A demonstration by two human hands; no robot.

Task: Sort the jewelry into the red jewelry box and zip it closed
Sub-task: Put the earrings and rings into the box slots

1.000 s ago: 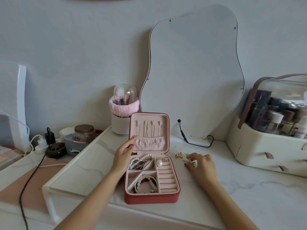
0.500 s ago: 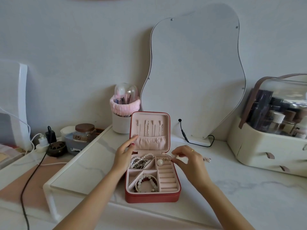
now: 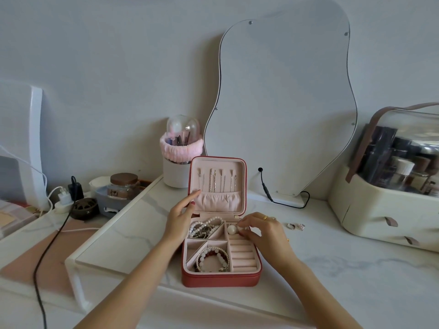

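The square red leather-look jewelry box (image 3: 221, 279) lies open near the front of the white marble-patterned tabletop (image 3: 344, 269), its pink-lined lid (image 3: 217, 185) standing upright on the far side. The right hand (image 3: 266, 233) hovers over the far-right compartment, fingertips (image 3: 242, 230) curled together just beside a round white pearl piece (image 3: 232, 229). This grip looks pinched on something small, but what it holds is hidden behind the fingers. The left hand (image 3: 181, 216) rests against the lid's left edge with its fingers extended, steadying it; it holds nothing.

The coming move, I judge, turns on what remains outside the box. Two small silver rings (image 3: 295, 226) lie on the tabletop to the right of the box, just beyond the right hand's knuckles, so the right hand is plainly the nearer one. The rings belong in the ribbed pink ring rolls (image 3: 242, 254), which fill the near-right part of the box, their slots running left to right, directly under that wrist.

Counted: one box with five visible sections; one tangle of pearl strands and dark metal pieces (image 3: 205, 227) far left; a stack of beaded and rope bracelets (image 3: 212, 260) near centre, too overlapped to number; about five thin silver chains (image 3: 217, 180) hanging in the lid; one gold ring (image 3: 265, 217) worn on the right hand.
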